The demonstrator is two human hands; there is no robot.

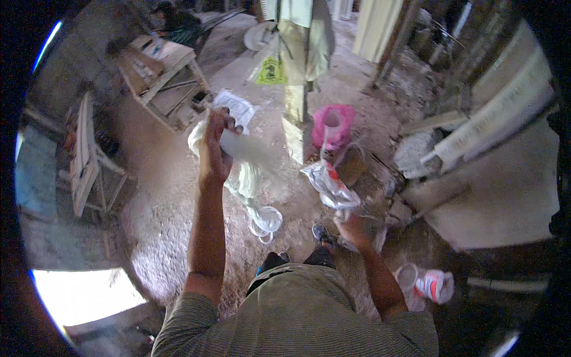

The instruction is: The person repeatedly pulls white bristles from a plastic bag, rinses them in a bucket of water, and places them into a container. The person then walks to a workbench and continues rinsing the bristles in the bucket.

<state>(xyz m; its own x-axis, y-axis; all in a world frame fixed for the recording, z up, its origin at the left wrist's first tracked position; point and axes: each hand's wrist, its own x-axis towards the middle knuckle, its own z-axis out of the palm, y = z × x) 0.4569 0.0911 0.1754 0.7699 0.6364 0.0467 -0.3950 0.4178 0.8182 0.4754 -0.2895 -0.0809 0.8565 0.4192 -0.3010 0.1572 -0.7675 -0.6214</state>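
Note:
My left hand (219, 140) is raised at centre left, its fingers curled round a bundle of pale, whitish strands (247, 147). The strands blur off to the right, and a greenish-white hank (247, 178) hangs below the hand. Beneath that hank, a see-through round container or bag (266, 221) shows near the floor. Lower on the right, my right hand (355, 232) is closed on the near end of a crumpled silver-and-red plastic bag (333, 187). Thin pale strands rise from the far side of this bag. Its contents are hidden.
A wooden post (295, 113) with hanging bags stands ahead, a pink bag-lined bucket (333, 125) beside it. Wooden tables (169, 65) are at left, with a person (178, 24) behind. Rubble and a large pale board (493, 190) lie right; a white-and-red bag (434, 285) sits low right.

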